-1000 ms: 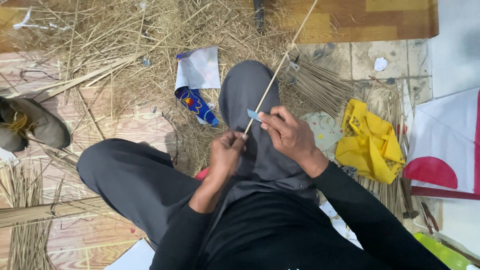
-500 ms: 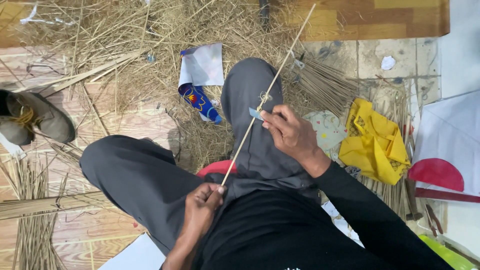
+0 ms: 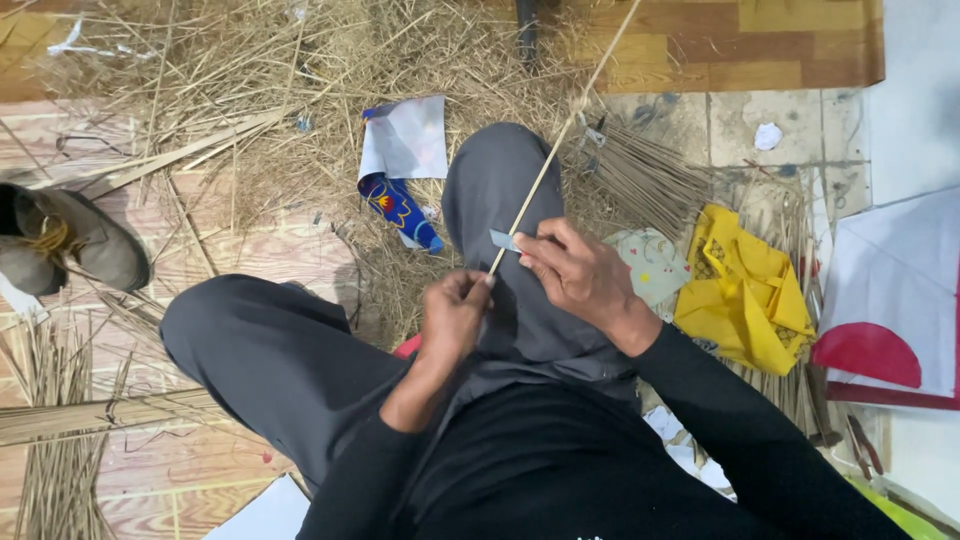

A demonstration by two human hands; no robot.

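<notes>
Two bare hands work over a seated person's lap, seen from above. Left hand is closed around the lower end of a long thin stick, pinching it between thumb and fingers. That stick slants up and to the right, across the raised grey-trousered knee and out over a heap of dry straw on the floor. Right hand grips a small flat blade, its edge touching the stick just above the left hand. Beside the right arm lie a crumpled yellow cloth and a bundle of thin sticks. A worn shoe sits at far left.
</notes>
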